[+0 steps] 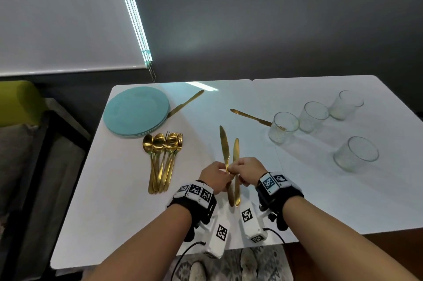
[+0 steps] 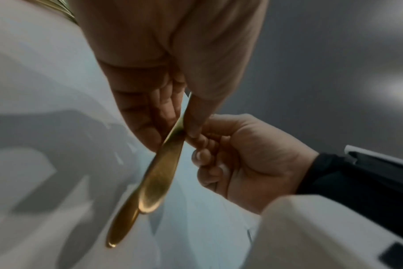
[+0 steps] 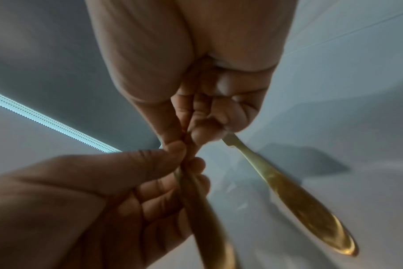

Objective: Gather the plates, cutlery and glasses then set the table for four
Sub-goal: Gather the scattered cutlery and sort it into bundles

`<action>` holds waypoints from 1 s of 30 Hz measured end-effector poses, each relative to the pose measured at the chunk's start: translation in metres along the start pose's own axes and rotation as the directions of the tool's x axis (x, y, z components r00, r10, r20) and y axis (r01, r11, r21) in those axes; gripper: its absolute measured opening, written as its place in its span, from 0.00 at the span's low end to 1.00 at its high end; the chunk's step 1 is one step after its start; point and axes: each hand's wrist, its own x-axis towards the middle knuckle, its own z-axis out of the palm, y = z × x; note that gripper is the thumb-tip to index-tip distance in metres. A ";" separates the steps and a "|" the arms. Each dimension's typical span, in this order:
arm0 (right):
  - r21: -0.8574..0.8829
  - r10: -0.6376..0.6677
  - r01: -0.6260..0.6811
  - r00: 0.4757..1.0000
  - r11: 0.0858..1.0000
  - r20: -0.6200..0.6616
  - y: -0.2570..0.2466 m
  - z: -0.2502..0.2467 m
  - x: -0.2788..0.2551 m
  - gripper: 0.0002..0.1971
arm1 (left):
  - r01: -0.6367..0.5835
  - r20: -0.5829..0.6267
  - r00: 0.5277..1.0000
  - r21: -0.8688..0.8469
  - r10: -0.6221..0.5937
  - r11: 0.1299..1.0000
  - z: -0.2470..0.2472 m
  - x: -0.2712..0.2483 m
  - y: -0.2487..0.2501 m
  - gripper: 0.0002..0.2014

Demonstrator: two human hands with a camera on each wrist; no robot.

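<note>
Two gold knives are held over the middle of the white table (image 1: 114,200), blades pointing away from me and crossing where my hands meet. My left hand (image 1: 217,174) pinches the left knife (image 1: 224,145) at its neck; its handle (image 2: 158,174) hangs down below my left hand (image 2: 163,112). My right hand (image 1: 246,169) pinches the right knife (image 1: 236,151); in the right wrist view, that knife's handle (image 3: 299,205) sticks out from under my right hand (image 3: 205,120). A stack of teal plates (image 1: 136,111) lies at the back left.
A bundle of gold spoons and forks (image 1: 163,157) lies in front of the plates. One loose knife (image 1: 185,104) lies beside the plates, another (image 1: 250,117) lies next to a glass. Several empty glasses (image 1: 313,115) stand at the right. A green chair (image 1: 20,102) is off the table's left.
</note>
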 end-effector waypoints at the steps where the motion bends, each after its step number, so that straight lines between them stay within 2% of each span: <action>1: -0.012 0.001 -0.001 1.000 1.000 0.000 0.000 0.001 0.001 0.08 | -0.009 0.005 1.000 0.068 0.009 0.998 0.000 0.002 0.000 0.15; 4: -0.106 -0.009 0.008 1.000 0.994 -0.011 -0.003 0.000 0.002 0.08 | -0.040 0.012 0.999 0.216 0.038 0.975 -0.003 0.005 -0.003 0.11; 6: -0.299 -0.023 0.015 0.999 0.954 -0.026 -0.005 -0.002 0.004 0.10 | -0.021 -0.032 0.999 0.216 0.029 0.976 -0.005 0.011 -0.010 0.12; 8: -0.537 -0.002 -0.029 0.998 0.843 -0.056 -0.003 -0.005 0.007 0.09 | 0.010 -0.074 0.997 0.164 0.003 0.986 -0.007 0.014 -0.014 0.13; 10: -0.653 0.045 -0.104 0.993 0.750 -0.106 0.002 -0.004 0.011 0.16 | 0.032 -0.101 0.995 0.135 -0.018 0.990 -0.010 0.015 -0.017 0.13; 12: -0.686 0.074 -0.144 0.989 0.714 -0.130 0.006 -0.002 0.012 0.21 | 0.048 -0.115 0.993 0.107 -0.036 0.993 -0.013 0.015 -0.018 0.13; 16: -0.703 0.087 -0.171 0.984 0.690 -0.155 0.008 0.007 0.010 0.19 | 0.057 -0.129 0.991 0.107 -0.043 0.993 -0.015 0.016 -0.021 0.12; 23: -0.611 0.120 -0.229 0.969 0.757 -0.215 0.009 0.013 0.013 0.17 | 0.062 -0.124 0.990 -0.010 -0.063 0.998 -0.014 0.017 -0.025 0.13; 30: -0.596 0.149 -0.266 0.959 0.757 -0.239 0.004 0.011 0.007 0.18 | 0.053 -0.085 0.995 -0.063 -0.059 0.997 -0.016 0.014 -0.019 0.06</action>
